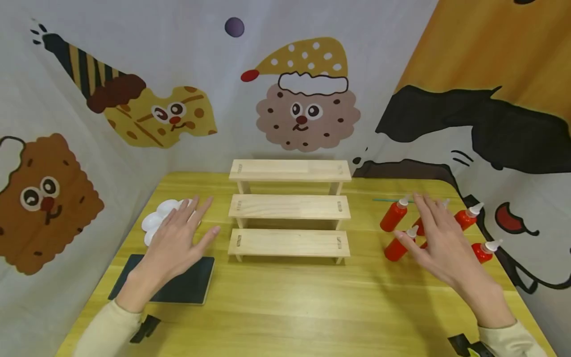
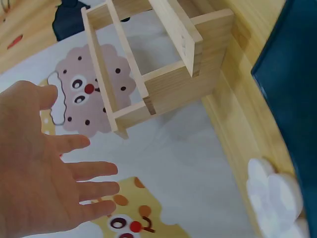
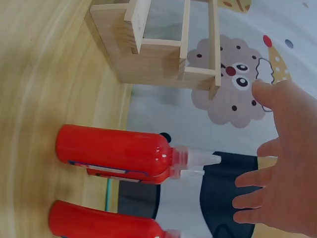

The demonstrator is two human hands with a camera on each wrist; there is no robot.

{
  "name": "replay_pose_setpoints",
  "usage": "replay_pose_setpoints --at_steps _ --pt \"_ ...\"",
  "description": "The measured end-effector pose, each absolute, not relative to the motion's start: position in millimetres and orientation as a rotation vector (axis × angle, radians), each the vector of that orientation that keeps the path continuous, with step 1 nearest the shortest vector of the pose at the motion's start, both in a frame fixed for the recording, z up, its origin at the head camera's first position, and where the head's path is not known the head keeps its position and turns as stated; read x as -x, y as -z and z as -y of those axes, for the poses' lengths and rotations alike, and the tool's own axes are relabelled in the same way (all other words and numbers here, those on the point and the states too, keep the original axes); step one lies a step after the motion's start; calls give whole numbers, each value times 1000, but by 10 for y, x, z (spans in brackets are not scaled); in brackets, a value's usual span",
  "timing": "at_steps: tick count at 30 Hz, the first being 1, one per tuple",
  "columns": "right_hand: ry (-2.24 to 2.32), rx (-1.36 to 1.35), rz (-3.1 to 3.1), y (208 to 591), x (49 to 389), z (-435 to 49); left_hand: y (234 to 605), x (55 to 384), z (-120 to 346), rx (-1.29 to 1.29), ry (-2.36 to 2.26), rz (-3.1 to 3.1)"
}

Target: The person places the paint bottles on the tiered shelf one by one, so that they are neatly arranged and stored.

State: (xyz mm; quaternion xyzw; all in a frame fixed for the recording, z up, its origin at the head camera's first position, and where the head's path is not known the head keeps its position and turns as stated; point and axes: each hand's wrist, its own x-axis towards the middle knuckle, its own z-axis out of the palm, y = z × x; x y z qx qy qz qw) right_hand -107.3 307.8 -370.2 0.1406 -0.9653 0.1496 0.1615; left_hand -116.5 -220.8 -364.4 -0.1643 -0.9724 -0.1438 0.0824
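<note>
My left hand point(image 1: 178, 243) hovers with fingers spread above a white scalloped palette point(image 1: 151, 221) and a dark flat board point(image 1: 178, 287), holding nothing. On the other side, my right hand point(image 1: 446, 248) is held over several red bottles with white nozzle tips, its fingers extended and its palm free. One red bottle point(image 1: 394, 216) stands to the left of that hand, and another red bottle point(image 3: 114, 148) shows large in the right wrist view. The hand hides parts of the bottles behind it. Between the hands stands a three-step wooden rack point(image 1: 290, 243).
A thin green stick point(image 1: 385, 200) lies behind the bottles. Black tape pieces point(image 1: 145, 329) are near the table's front edge. A cloth point(image 1: 285, 124) printed with cartoon biscuits hangs behind the wooden table point(image 1: 285, 307).
</note>
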Motion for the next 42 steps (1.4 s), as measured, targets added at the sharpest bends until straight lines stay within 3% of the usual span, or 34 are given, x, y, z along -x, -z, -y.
replay_pose_setpoints --at_steps 23,42 --pt "-943 -119 2668 4298 940 -3099 4333 1415 2035 80 1613 2837" --pt "-1131 1 2719 4756 992 -3113 4699 1386 1804 -102 1923 2693"
